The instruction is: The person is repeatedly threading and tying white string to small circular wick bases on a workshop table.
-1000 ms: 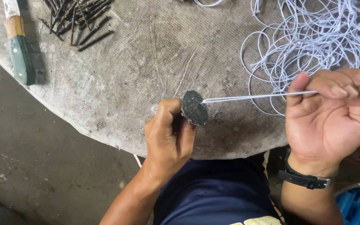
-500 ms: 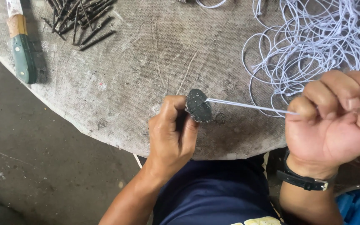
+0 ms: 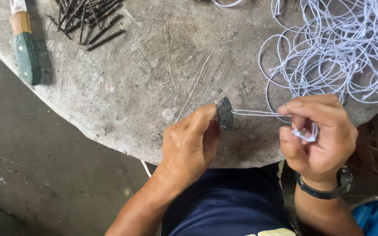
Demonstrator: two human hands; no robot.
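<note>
The round grey work surface [image 3: 154, 78] fills most of the view, worn and scratched, with the person seated at its near edge. On its far right lies a loose tangle of white cord [image 3: 333, 48], many loops piled over one another, which I take to be stock not yet worked. At the far left edge lies a knife with a green handle [image 3: 26, 57], and just beside it a heap of dark metal rods [image 3: 88, 17], untouched by either hand.

Nearer, the left hand [image 3: 189, 146] is closed around 1 small dark disc [image 3: 225, 114], thumb and fingers pinching it on edge just above the surface. A short run of white cord [image 3: 259, 113] stretches taut from the disc to the right hand [image 3: 318, 137], whose fingers are curled shut on the cord's end, with a small bunch of it wound between thumb and forefinger.

So the cord looks already attached to or passed through the disc, and I judge the tightening or tying to be under way, not finished.
</note>
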